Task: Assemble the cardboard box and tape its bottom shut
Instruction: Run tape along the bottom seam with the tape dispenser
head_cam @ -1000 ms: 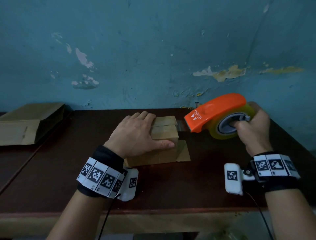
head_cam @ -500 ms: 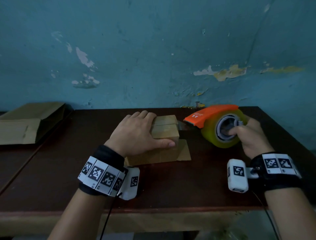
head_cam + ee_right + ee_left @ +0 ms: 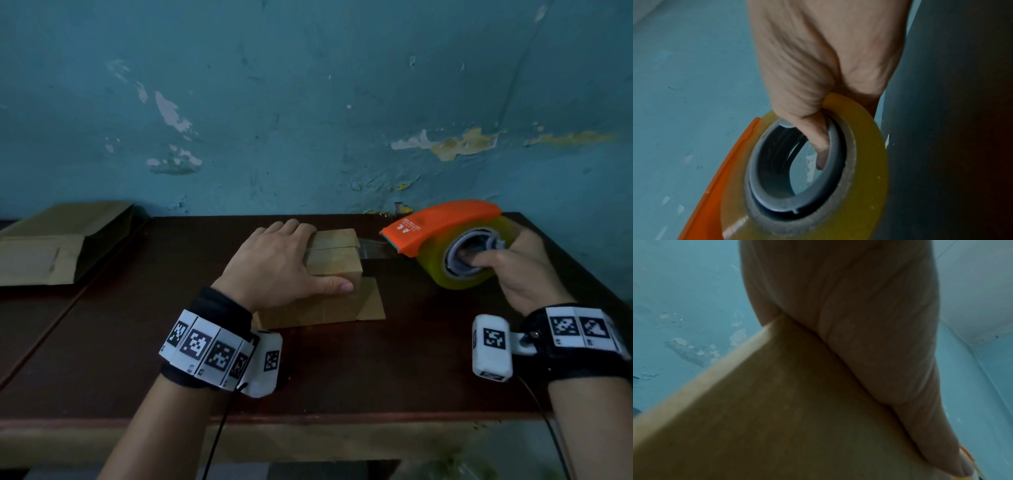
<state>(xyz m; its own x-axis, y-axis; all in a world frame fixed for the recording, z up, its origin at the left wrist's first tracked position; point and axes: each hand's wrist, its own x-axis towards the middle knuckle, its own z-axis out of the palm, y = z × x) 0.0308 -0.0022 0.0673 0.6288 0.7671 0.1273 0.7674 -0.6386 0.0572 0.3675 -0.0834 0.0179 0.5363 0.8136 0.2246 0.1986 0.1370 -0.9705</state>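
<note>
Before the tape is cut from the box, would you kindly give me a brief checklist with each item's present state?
1. Left hand presses flat on the cardboard box: ok.
2. Right hand grips the tape dispenser through its core: ok.
3. Tape strip spans from box to dispenser: ok.
4. Flaps closed on top: ok.
5. Tape stuck fully along the seam: cannot tell.
</note>
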